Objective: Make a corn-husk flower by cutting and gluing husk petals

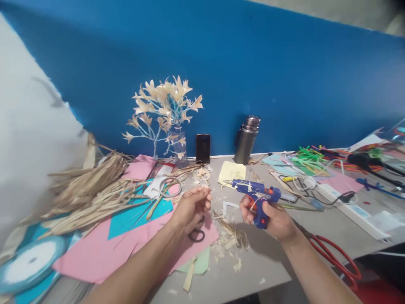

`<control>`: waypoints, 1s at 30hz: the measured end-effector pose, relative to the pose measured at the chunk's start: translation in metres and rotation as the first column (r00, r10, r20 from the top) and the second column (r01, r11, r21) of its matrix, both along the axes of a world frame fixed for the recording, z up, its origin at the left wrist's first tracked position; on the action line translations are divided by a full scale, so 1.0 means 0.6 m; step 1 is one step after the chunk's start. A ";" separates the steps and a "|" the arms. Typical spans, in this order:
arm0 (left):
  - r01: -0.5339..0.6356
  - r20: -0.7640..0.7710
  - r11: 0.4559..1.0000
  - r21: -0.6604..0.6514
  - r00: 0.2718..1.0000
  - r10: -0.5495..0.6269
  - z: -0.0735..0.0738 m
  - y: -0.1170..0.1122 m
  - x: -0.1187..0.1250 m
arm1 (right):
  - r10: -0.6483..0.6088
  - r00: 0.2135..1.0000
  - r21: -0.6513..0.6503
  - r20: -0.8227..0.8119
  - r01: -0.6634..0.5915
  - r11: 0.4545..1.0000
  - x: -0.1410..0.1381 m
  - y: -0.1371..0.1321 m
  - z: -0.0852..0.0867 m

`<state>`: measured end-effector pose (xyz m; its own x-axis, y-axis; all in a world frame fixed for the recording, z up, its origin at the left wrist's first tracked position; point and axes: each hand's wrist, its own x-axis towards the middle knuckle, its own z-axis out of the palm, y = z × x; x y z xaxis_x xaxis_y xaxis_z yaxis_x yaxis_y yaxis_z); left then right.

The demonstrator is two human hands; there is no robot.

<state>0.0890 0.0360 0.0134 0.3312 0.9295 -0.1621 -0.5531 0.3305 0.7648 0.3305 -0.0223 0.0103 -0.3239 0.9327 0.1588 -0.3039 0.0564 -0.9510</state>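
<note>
My right hand (pixel 274 218) grips a blue glue gun (pixel 257 196) by its handle, nozzle pointing left over the grey table (pixel 268 261). My left hand (pixel 191 207) hovers just left of the nozzle with fingertips pinched together on something small that I cannot make out. Black-handled scissors (pixel 196 234) lie under the left hand on pink paper (pixel 104 249). Straw-coloured scraps (pixel 229 238) litter the table between my hands.
A pile of dried leaf strips (pixel 88 190) lies left. A vase of pale straw flowers (pixel 166 114), a black phone (pixel 203 148) and a steel flask (pixel 247 139) stand by the blue wall. Pipe cleaners (pixel 311 158), cables, a power strip (pixel 348 207) and red-handled scissors (pixel 335 257) lie right.
</note>
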 end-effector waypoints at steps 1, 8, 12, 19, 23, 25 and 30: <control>0.019 0.018 1.000 0.000 1.000 -0.019 -0.001 -0.002 0.001 | 0.014 1.000 0.005 0.015 -0.014 1.000 0.000 0.000 -0.002; 0.134 0.046 0.983 0.129 0.989 -0.141 -0.004 -0.008 0.001 | 0.154 0.987 0.035 0.040 -0.155 0.987 -0.007 -0.005 -0.005; 0.105 0.040 0.983 0.148 0.993 -0.112 -0.005 -0.006 -0.001 | 0.189 0.978 0.044 0.090 -0.194 0.980 -0.009 -0.010 -0.002; 0.093 0.031 0.982 0.166 0.995 -0.099 -0.010 -0.006 -0.003 | 0.193 0.968 0.067 0.163 -0.206 0.976 -0.009 -0.011 0.002; 0.083 0.014 0.984 0.156 0.996 -0.086 -0.010 -0.006 -0.003 | 0.177 0.969 0.068 0.170 -0.191 0.979 -0.009 -0.012 0.007; 0.082 -0.003 0.984 0.156 0.997 -0.083 -0.010 -0.005 -0.003 | 0.175 0.968 0.067 0.179 -0.190 0.980 -0.009 -0.012 0.009; 0.071 -0.013 0.986 0.153 0.997 -0.069 -0.009 -0.004 -0.003 | 0.170 0.964 0.074 0.203 -0.188 0.979 -0.009 -0.013 0.011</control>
